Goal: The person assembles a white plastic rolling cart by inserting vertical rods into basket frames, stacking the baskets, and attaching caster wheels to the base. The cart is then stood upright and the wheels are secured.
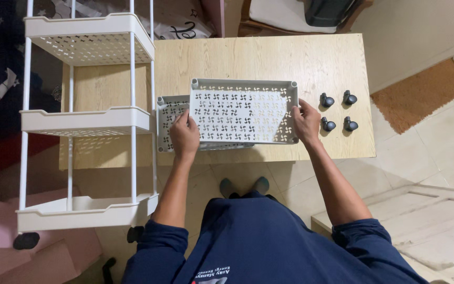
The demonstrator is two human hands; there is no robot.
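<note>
I hold a white perforated plastic shelf tray point(244, 110) level above the wooden table point(290, 58). My left hand point(185, 135) grips its left edge and my right hand point(306, 122) grips its right edge. A second tray of the same kind point(170, 113) lies on the table beneath it, shifted to the left and partly hidden. Several black caster wheels point(337, 111) sit in a cluster on the table just right of my right hand.
A white three-tier rolling cart point(88, 121) with thin poles stands at the left, against the table's left side. A brown mat point(421, 94) lies on the tiled floor at right. A chair with a cushion point(290, 16) stands behind the table.
</note>
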